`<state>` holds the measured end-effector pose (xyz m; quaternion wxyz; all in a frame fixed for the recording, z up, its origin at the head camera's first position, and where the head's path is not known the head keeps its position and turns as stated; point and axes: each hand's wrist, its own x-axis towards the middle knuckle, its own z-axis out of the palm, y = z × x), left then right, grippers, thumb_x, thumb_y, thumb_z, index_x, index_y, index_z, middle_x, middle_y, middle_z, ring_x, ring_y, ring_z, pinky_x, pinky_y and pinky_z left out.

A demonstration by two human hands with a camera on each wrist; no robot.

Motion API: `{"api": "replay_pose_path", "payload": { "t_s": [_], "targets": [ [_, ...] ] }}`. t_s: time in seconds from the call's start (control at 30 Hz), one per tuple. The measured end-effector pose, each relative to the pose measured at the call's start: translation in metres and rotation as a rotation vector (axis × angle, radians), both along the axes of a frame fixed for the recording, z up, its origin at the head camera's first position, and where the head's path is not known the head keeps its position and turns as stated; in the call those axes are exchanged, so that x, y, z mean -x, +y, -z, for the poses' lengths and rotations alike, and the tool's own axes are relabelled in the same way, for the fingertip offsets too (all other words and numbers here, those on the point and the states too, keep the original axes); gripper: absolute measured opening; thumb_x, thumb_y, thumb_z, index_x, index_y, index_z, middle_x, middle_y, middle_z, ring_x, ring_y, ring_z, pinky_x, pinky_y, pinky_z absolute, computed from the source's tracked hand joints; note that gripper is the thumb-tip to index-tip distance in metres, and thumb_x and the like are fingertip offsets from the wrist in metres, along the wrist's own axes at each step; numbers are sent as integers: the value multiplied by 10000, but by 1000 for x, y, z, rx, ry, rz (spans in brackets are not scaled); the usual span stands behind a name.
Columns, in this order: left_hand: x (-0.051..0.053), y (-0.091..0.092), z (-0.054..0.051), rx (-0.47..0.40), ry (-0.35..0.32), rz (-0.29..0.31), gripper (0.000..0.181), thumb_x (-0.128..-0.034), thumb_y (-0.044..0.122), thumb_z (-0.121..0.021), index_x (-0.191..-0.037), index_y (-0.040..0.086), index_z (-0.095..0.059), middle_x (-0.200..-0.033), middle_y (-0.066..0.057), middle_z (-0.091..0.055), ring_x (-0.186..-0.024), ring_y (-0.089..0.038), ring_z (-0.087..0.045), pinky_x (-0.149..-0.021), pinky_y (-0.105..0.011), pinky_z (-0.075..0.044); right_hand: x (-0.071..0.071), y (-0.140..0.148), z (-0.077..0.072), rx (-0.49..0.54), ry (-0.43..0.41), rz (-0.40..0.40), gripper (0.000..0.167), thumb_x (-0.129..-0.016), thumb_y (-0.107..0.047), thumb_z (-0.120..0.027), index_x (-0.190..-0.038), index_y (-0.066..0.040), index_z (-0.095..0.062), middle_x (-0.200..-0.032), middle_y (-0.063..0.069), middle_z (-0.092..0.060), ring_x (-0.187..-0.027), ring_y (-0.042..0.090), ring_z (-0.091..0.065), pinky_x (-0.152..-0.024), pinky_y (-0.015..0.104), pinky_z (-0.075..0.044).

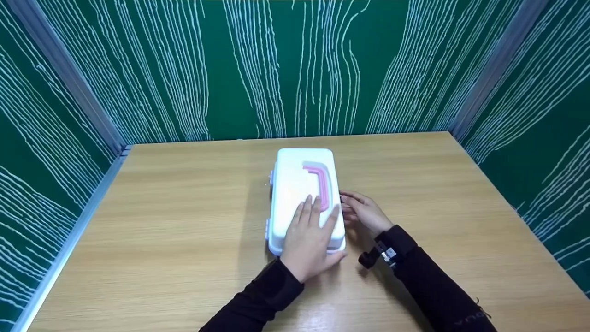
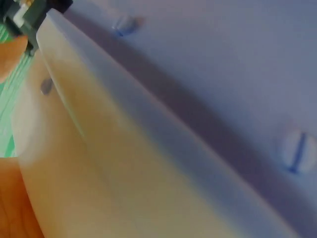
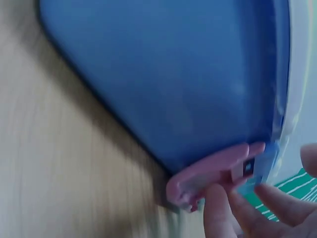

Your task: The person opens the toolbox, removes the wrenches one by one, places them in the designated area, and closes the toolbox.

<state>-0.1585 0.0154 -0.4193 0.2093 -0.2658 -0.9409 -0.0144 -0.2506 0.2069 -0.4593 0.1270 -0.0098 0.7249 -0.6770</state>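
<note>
While I rest the left hand [image 1: 306, 244], fingers straight, on the closed white box [image 1: 291, 182], the right hand [image 1: 368, 216] loosely touches its pink latch [image 3: 218, 163]; whether fastened, I cannot tell.

Right sleeve [image 1: 442, 286]: a short row of faint pale letters [image 1: 471, 319], near the lower edge of the head view.
Sleeve lettering: too small and blurred to read as a word; possibly a U and an A.

bright head view, glare on the white lid [image 1: 291, 184], soft shadow at its left, blurry wrist views
</note>
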Motion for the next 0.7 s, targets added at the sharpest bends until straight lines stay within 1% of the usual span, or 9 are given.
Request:
{"api": "replay_pose_path", "payload": {
  "t_s": [0.07,0.17,0.27,0.4,0.53,0.7],
  "targets": [
    [0,3,0,24,0,10,948,-724,725,-667,-1502,256,-393,-1482,-220,-451,-1412,-390,-384,-1173,-470,-312,-1,-3,-1,17,-2,7,505,-1032,-208,-451,-1457,57,-381,-965,-53,-681,-752,13,-624,-703,190,-520],
    [1,5,-1,46,-16,20,942,-687,715,-712,-1483,317,-405,-1498,-190,-438,-1411,-384,-387,-1172,-486,-305,-3,-5,-2,46,-15,7,497,-1040,-203,-431,-1466,45,-370,-908,-76,-663,-654,7,-546,-629,176,-450],
    [2,6,-2,54,-19,26,901,-671,681,-752,-1444,326,-451,-1500,-162,-441,-1391,-369,-418,-1165,-493,-312,-5,-7,-1,70,-24,3,500,-1045,-196,-414,-1479,41,-346,-904,-81,-669,-677,9,-562,-606,168,-433],
    [3,5,-2,33,0,39,861,-652,640,-792,-1392,313,-499,-1476,-136,-475,-1351,-352,-470,-1145,-486,-343,-5,-8,-1,84,-28,9,505,-1046,-196,-411,-1486,38,-333,-932,-74,-688,-769,35,-640,-610,178,-466],
    [4,4,-3,14,6,49,856,-638,636,-805,-1371,306,-512,-1466,-127,-496,-1335,-347,-492,-1130,-480,-368,-6,-8,-1,105,-43,14,500,-1042,-183,-409,-1488,32,-333,-931,-73,-694,-782,50,-660,-639,193,-491],
    [4,2,-4,8,7,50,875,-635,654,-796,-1385,306,-507,-1466,-115,-503,-1333,-343,-496,-1126,-472,-381,-7,-7,-1,146,-79,15,510,-1042,-179,-406,-1504,15,-311,-945,-81,-698,-812,56,-672,-719,215,-526]
  ]
}}
